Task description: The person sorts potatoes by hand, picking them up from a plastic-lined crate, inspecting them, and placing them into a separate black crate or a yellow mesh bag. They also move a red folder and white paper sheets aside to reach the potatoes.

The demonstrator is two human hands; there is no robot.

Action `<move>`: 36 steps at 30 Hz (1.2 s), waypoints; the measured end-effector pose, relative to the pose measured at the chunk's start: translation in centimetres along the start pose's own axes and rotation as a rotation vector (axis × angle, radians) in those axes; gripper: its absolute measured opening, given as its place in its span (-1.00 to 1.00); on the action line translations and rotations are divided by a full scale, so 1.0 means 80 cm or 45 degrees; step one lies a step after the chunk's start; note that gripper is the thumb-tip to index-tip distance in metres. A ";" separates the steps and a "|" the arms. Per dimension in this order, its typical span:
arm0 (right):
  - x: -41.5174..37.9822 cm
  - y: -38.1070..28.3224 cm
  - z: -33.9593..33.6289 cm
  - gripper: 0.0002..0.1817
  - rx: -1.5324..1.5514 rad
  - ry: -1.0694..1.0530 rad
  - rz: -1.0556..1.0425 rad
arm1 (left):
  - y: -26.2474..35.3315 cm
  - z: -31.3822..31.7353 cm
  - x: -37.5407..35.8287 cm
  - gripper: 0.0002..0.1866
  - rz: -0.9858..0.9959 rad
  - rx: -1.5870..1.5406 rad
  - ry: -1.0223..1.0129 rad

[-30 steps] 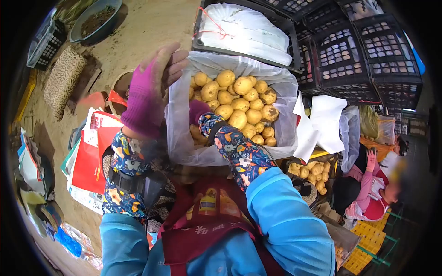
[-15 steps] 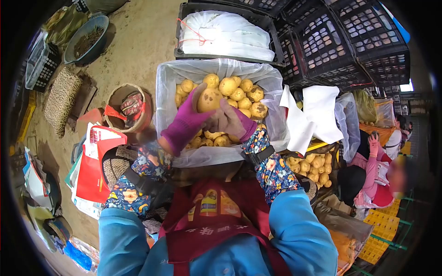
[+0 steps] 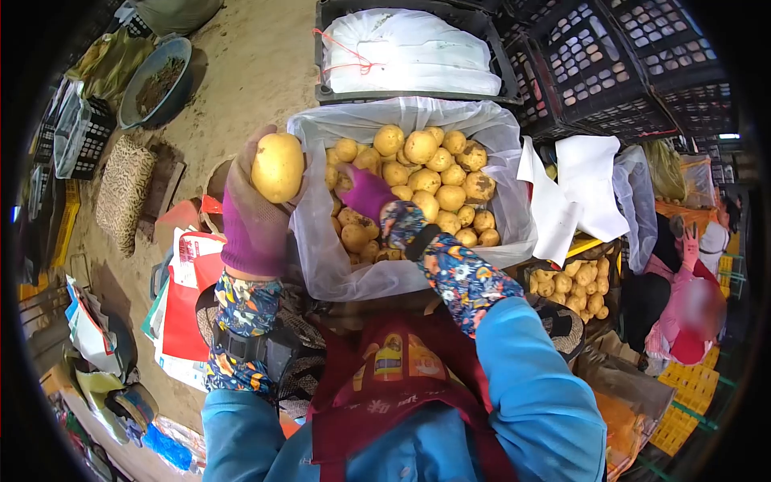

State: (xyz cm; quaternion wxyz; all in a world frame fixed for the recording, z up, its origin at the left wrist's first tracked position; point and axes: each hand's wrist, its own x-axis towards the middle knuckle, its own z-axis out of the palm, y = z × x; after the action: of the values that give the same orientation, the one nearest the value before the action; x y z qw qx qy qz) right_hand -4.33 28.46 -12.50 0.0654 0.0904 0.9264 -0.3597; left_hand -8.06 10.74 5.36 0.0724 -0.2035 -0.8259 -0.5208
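Observation:
My left hand (image 3: 255, 217), in a purple and grey glove, holds a large yellow potato (image 3: 278, 167) up beside the left edge of the lined crate. My right hand (image 3: 363, 191), gloved the same way, reaches into the crate (image 3: 506, 241) and lies against the potatoes at its left side. Its fingers are bent around a potato there, partly hidden by the glove. Many potatoes (image 3: 421, 147) with some brown patches fill the crate, which has a thin white plastic liner.
Behind stands a black crate with a white wrapped bundle (image 3: 411, 52). Stacked black crates (image 3: 586, 64) rise at the right. White sheets (image 3: 590, 185) and more potatoes (image 3: 574, 285) lie right of the crate. A basket (image 3: 217, 181) is at the left. A co-worker (image 3: 683, 297) is far right.
The hands have parted. My left hand has moved left out over the crate's edge with the large potato, while my right hand has gone down to the potatoes at the left side.

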 end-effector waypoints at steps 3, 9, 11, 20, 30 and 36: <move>0.048 0.007 0.091 -0.51 -0.278 0.108 0.027 | 0.009 -0.002 -0.001 -0.40 -0.095 -0.092 -0.008; 0.082 0.001 0.091 -0.59 -0.486 -0.068 -0.008 | 0.014 -0.001 0.003 -0.40 -0.331 -0.386 -0.030; 0.079 0.006 0.066 -0.63 -0.051 -0.206 0.060 | 0.013 0.006 0.006 -0.40 -0.486 -0.637 -0.008; -0.055 -0.005 -0.149 -0.36 2.220 -0.459 0.253 | 0.012 0.035 -0.009 -0.56 0.430 0.081 -0.395; -0.168 0.003 -0.220 -0.49 1.013 0.204 0.059 | 0.087 0.135 -0.062 -0.41 -0.265 -1.002 -0.976; -0.186 0.009 -0.216 -0.63 0.132 0.687 -0.158 | 0.079 0.134 -0.067 -0.38 -0.241 -0.836 -1.037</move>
State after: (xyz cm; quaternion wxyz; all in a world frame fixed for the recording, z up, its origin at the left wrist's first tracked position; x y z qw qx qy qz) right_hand 9.39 38.89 2.47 -0.2105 0.1290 0.8945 -0.3727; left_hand 0.43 21.26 4.06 -0.3689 -0.3259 -0.5954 -0.6349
